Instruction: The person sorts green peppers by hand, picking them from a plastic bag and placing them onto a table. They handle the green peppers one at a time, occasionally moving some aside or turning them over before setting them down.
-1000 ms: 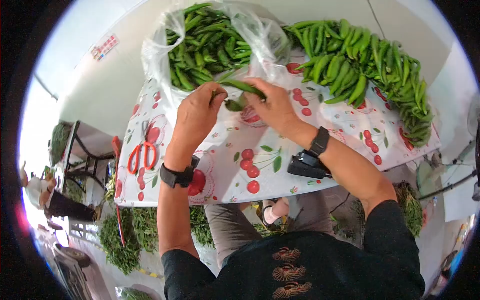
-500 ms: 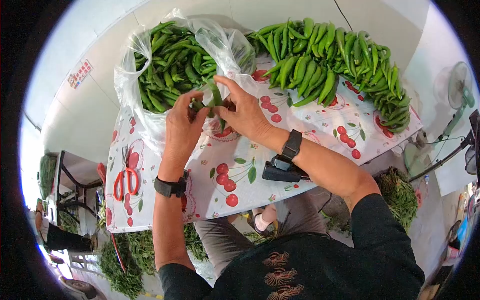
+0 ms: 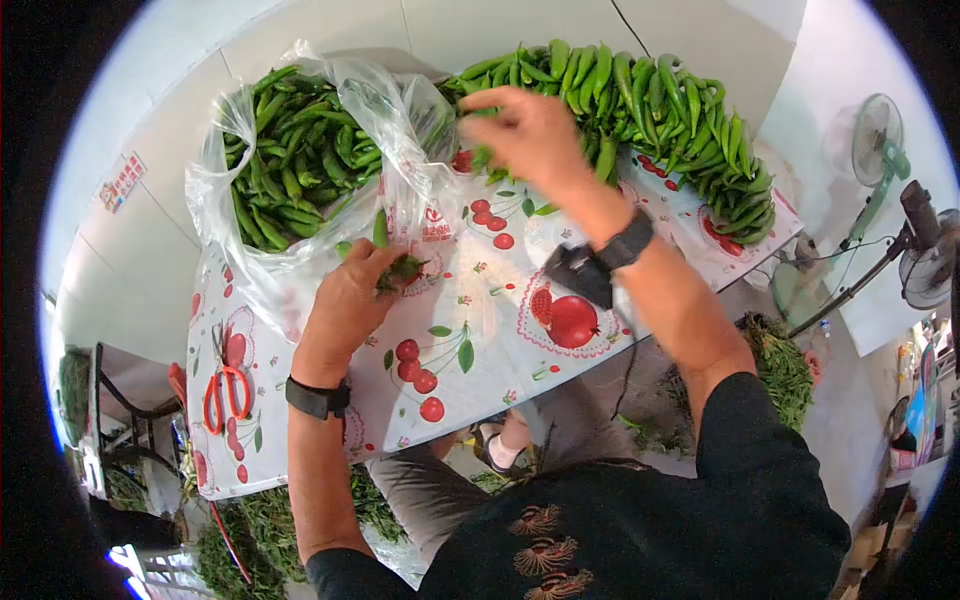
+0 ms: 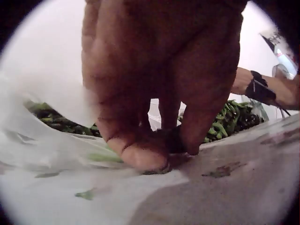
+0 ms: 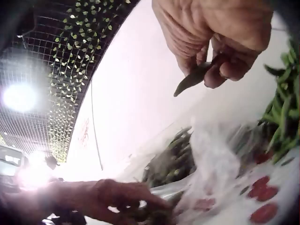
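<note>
Green pepper (image 5: 193, 78) is pinched in the right hand (image 5: 218, 35) (blurred in the head view); left hand (image 3: 348, 300) pinches stem scraps (image 3: 403, 270).

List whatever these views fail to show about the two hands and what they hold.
Head view: the right hand is motion-blurred; its pepper shows clearly only from the right wrist.
Left wrist view: the left hand fills the frame and covers most of the green scrap it pinches.
Head view: the wall label is too small to read.
</note>
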